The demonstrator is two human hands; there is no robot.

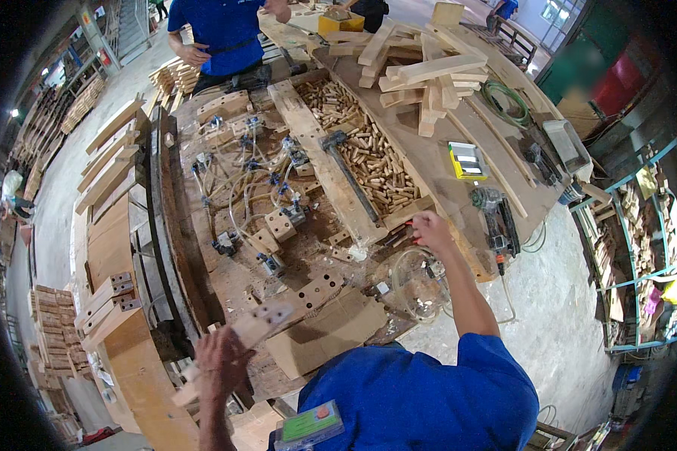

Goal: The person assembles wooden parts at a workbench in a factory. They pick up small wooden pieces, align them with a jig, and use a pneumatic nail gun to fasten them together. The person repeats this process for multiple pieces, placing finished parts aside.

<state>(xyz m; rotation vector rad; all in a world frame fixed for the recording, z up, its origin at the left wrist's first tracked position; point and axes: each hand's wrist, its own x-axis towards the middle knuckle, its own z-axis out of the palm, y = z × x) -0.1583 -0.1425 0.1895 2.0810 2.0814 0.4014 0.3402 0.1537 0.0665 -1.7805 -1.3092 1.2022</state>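
Observation:
My left hand [222, 362] is closed around a pale wooden piece [262, 323] with holes near its end, tilted and slightly blurred, over the near left of the workbench. My right hand [433, 231] is reaching to the front end of the dowel bin, with its fingers pinched. A bit of red shows at the fingertips; what it belongs to is too small to make out. Just beside those fingers is a small slot of thin dark items [397, 237]. Wooden dowels [368, 150] fill the bin beyond, and a hammer [347, 171] lies along the board at its left.
Pneumatic clamps with hoses [252, 177] spread over the bench's middle. A drilled wooden block [317, 292] and cardboard [327, 331] lie nearer me. Stacked wood [432, 71], a yellow box [468, 160] and a power tool [493, 218] are to the right. A co-worker [222, 34] stands opposite.

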